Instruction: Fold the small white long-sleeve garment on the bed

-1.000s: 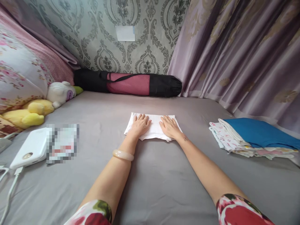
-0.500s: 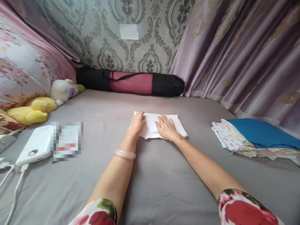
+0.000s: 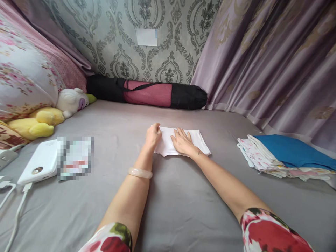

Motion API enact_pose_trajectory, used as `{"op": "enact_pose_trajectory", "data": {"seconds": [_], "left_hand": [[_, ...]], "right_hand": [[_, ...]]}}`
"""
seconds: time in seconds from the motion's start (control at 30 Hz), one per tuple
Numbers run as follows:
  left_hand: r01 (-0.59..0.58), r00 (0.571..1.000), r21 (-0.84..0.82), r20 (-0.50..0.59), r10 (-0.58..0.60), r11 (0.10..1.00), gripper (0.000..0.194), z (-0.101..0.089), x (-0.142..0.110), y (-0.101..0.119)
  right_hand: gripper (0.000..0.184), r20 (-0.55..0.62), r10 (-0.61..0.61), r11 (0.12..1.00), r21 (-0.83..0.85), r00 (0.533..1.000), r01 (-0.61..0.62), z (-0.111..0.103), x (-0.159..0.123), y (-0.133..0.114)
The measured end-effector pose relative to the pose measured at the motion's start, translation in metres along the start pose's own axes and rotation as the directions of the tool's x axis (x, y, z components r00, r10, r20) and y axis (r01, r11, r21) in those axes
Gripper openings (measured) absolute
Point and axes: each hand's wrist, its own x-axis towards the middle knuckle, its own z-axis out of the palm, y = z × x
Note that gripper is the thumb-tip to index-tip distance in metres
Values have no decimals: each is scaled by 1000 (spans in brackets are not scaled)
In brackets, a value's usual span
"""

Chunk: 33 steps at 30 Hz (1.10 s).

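Note:
A folded white cloth [image 3: 168,140], perhaps a garment, lies flat on the grey bed sheet [image 3: 173,196]. At its left edge, my left hand [image 3: 153,134] has its fingers curled closed on the fabric; the fingertips are partly hidden. My right hand [image 3: 183,141] rests palm down on the middle of the cloth with its fingers spread. The cloth's right end shows past that hand.
To the right sits a stack of folded clothes [image 3: 265,157] with a blue piece [image 3: 294,150] on top. A white power bank [image 3: 42,161] with a cable and a blurred packet [image 3: 77,157] lie left. Behind are a long black-and-pink bag [image 3: 147,92] and plush toys [image 3: 70,101].
My right hand has slid slightly left over the cloth. My left hand has shifted a little at the left edge, and the cloth's far left corner no longer shows beyond it.

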Motion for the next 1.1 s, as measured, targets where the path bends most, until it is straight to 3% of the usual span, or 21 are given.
{"op": "enact_pose_trajectory", "data": {"seconds": [0.23,0.47,0.63,0.8,1.1], "left_hand": [[55,995,-165,-75,-68,985,44,-7,2,-3],[103,977,-416,-128,-170,903,35,-7,6,-12],[154,937,-648,-143,-318,746,29,-9,13,-20],[243,875,-817,-49,-482,523,29,-18,13,-15],[227,824,-890,-41,-565,395,28,-27,12,-11]], "right_hand": [[63,-51,18,1000,-13,999,-19,14,6,-12],[61,-36,29,1000,-9,999,-30,10,6,-12],[60,-58,-12,1000,25,998,13,13,5,-34],[61,-80,-34,999,27,996,36,21,3,-49],[61,-64,-33,999,30,997,35,18,5,-52]]}}
